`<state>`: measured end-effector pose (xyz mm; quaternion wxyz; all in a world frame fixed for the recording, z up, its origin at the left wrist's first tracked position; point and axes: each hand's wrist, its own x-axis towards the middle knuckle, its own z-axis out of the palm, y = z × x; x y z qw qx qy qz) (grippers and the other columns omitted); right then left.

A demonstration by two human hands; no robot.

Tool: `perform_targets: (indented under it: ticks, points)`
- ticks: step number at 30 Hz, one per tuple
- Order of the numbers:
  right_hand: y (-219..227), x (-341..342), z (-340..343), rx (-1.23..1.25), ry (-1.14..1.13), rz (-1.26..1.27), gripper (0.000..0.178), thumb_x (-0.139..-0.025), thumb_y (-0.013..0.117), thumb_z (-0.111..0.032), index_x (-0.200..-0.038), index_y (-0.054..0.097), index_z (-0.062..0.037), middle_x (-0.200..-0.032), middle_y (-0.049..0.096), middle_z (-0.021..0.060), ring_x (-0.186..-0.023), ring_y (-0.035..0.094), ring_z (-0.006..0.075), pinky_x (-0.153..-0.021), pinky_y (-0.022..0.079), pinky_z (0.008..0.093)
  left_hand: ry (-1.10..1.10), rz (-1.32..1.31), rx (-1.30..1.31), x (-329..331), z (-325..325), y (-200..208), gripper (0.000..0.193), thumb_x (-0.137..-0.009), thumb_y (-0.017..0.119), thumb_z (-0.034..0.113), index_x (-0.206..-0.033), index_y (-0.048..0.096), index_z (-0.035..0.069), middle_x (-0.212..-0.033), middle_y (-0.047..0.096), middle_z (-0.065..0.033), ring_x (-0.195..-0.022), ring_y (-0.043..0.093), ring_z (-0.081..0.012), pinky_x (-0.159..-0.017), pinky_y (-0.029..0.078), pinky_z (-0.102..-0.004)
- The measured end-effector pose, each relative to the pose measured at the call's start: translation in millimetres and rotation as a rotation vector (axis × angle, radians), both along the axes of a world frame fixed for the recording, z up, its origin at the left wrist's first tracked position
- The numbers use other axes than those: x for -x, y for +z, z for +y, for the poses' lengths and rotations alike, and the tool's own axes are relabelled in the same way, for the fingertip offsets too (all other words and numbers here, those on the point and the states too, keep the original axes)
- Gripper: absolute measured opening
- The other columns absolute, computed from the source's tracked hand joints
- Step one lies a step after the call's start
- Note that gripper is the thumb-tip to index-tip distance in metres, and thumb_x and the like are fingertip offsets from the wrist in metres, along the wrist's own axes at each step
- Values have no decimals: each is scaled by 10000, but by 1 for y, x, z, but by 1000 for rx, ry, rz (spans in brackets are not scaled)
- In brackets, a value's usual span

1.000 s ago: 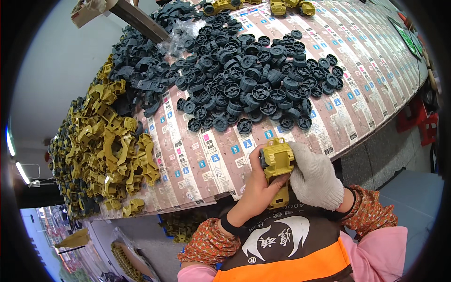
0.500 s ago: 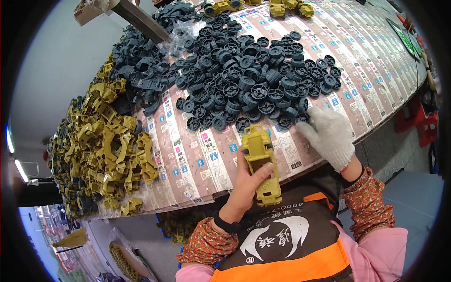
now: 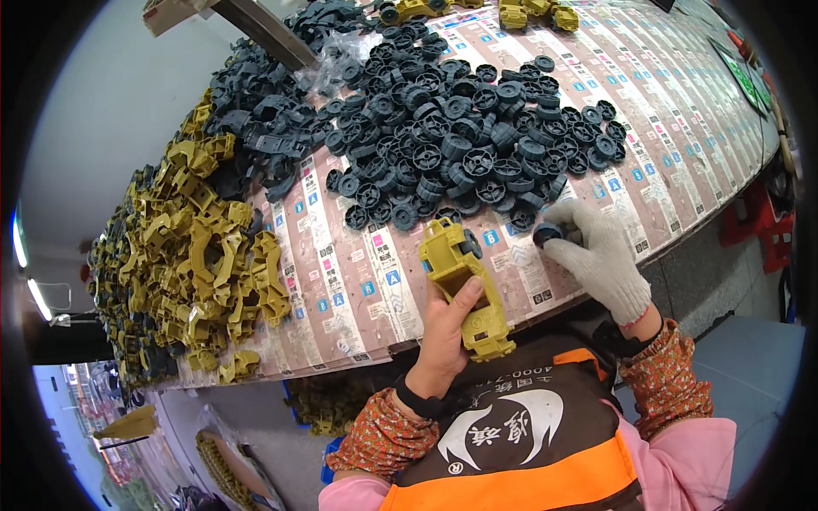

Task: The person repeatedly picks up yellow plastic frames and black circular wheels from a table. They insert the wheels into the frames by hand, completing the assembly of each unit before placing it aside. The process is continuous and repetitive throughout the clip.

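My bare left hand (image 3: 447,328) is closed round a yellow plastic toy truck body (image 3: 486,324), the thumb lying across its opening. One dark wheel (image 3: 471,244) shows at the truck's upper right side. In a white knit glove, my right hand (image 3: 596,255) pinches a small dark toy wheel (image 3: 547,233) between thumb and fingers, to the right of the truck and apart from it. Just beyond both hands spreads a big heap of dark grey toy wheels (image 3: 460,145).
Yellow plastic truck parts (image 3: 196,264) are piled along the left. Behind them lie dark grey moulded parts (image 3: 264,128) and a clear plastic bag (image 3: 336,64) beside a metal post (image 3: 264,32). Yellow trucks (image 3: 537,15) stand at the far edge. Red stools (image 3: 758,234) are at the right.
My right hand has come away from the edge of the heap, now with a wheel in its fingers. My left hand has tilted the truck, so a wheel on its side shows.
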<state>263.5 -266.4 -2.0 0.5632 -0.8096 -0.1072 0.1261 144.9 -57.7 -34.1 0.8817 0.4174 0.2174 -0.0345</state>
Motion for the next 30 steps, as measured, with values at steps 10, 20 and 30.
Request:
perform_targets:
  ticks: [10,20,30]
  points:
    - [7,63,31,-86,190,-54,196,-941,694,-23,-1122,620,-24,-865,720,133,-764,757,242,-696,579,362,124,-116,32,-8,-2,8,351,-1071,668,310,-1303,539,81,-1078,665,-35,-904,696,-134,-773,630,-335]
    - [10,75,30,23,245,-194,309,-929,655,21,-1235,630,-16,-1013,709,242,-925,716,457,-769,574,455,329,-110,-115,-10,-8,-5,401,-1033,724,237,-1334,513,77,-1114,646,-39,-919,682,-142,-765,607,-318]
    - [4,81,32,80,332,-279,418,-841,628,-16,-1258,604,-6,-878,696,246,-708,689,469,-622,544,539,342,-160,-364,-2,-10,-6,789,-953,777,24,-1569,291,108,-1294,564,-39,-1163,589,-161,-997,518,-341]
